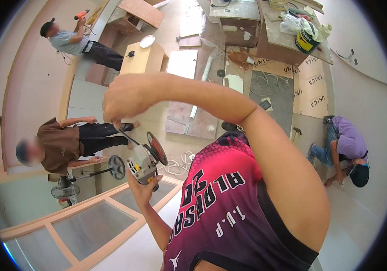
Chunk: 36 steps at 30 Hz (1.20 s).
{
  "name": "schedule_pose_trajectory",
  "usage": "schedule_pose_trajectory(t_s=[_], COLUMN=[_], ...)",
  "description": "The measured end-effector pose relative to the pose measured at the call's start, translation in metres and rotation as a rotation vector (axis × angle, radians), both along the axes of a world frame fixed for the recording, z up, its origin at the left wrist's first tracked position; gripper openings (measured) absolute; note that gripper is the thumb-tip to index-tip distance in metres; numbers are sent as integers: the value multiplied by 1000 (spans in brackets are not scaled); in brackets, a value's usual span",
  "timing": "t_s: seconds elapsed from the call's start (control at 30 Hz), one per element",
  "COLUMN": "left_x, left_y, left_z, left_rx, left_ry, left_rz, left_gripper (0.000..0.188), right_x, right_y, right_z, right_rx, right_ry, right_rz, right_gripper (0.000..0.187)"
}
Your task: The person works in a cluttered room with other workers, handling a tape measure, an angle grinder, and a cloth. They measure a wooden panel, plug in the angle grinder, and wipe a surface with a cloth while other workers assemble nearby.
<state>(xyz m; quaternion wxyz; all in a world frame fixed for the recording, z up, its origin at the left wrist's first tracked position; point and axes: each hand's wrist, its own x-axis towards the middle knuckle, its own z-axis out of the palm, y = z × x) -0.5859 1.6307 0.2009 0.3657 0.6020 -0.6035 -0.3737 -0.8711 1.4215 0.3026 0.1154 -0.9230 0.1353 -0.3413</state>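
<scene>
At about seven o'clock from the middle of the view, the left hand (pixel 144 189) is cupped closed under a small grey power tool (pixel 144 163) with a red disc (pixel 157 148). The right hand (pixel 123 100), up at eleven o'clock, is clenched on a thin dark key (pixel 128 137) reaching down into it. Steadying the tool firmly and turning squarely would serve best here. The key's tip and the fingers under the tool are hidden, and the fitting is hard to make out.
</scene>
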Motion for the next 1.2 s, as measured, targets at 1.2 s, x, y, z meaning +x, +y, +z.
schedule_pose_trajectory(t_s=[1.2], left_x=[28], left_y=[-19], left_z=[62], left_rx=[-953], left_ry=[497], left_rz=[581], left_gripper=[90], right_x=[-19], right_y=[135], right_z=[-145], right_rx=[464], right_ry=[72], right_rz=[52], right_gripper=[20])
